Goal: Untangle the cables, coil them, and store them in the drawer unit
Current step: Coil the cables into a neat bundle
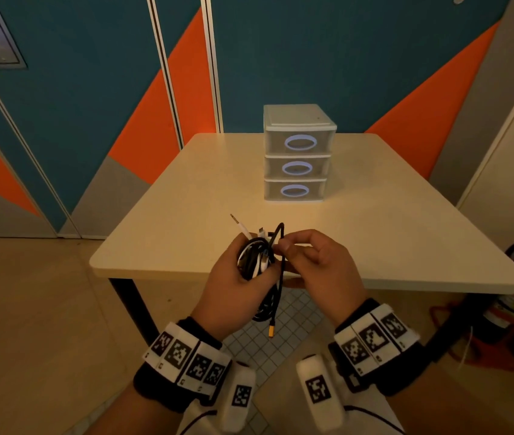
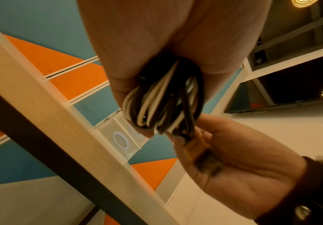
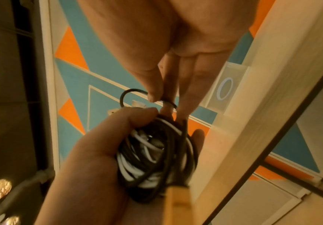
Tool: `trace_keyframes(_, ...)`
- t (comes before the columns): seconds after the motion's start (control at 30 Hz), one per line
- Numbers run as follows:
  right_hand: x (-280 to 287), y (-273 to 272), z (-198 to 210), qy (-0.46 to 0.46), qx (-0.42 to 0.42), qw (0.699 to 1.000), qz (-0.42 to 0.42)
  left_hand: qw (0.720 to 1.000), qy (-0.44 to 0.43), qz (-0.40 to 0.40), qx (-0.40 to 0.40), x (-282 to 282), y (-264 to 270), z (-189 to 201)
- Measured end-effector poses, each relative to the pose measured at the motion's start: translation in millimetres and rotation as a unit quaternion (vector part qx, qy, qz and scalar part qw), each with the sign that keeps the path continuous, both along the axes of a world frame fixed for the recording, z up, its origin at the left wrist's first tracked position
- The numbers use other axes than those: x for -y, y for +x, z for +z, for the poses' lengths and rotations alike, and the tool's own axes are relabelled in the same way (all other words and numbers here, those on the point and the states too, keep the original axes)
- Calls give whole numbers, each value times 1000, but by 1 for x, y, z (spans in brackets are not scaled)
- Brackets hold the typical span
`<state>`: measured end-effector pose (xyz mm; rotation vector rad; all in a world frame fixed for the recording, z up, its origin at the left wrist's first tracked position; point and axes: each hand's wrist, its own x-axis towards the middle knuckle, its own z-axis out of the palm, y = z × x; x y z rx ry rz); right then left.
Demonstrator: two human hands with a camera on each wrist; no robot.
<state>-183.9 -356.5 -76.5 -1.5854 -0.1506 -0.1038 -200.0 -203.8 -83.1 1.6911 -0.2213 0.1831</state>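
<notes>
While your left hand [image 1: 239, 279] grips the tangled bundle of black and white cables [image 1: 254, 257] above the near table [image 1: 390, 233] edge, your right hand [image 1: 318, 260] pinches a black strand [image 1: 281, 233] looping out of it. An orange-tipped end [image 1: 270, 331] hangs below. Farther back on the table, the drawer unit [image 1: 298, 152] stands with all three drawers closed.

No words, brands or numbers can be read anywhere; the wrist bands [image 1: 186, 356] carry only black-and-white square code markers, with no legible lettering.
</notes>
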Motion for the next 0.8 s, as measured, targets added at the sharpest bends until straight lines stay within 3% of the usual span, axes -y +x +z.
trace_keyframes(0.1, 3, 2, -2, -102, 58, 993, -13, 999, -28, 21, -10, -4, 2, -2)
trace_keyframes(0.27, 1, 4, 0, 40, -5, 998, 49, 993, -81, -30, -86, -9, 6, -7)
trace_keyframes(0.4, 3, 6, -1, -6, 32, 998, 50, 979, -130, -104, -120, -11, 4, -9)
trace_keyframes(0.6, 12, 0, -5, -182, 93, 972, 113, 988, -115, -4, -105, -13, 11, -10)
trace_keyframes(0.7, 25, -7, -4, -228, 122, 961, 98, 978, -168, 54, -108, -14, 16, -7)
trace_keyframes(0.8, 31, -20, -2, -259, 164, 939, 159, 962, -226, 77, -130, -19, 22, -4)
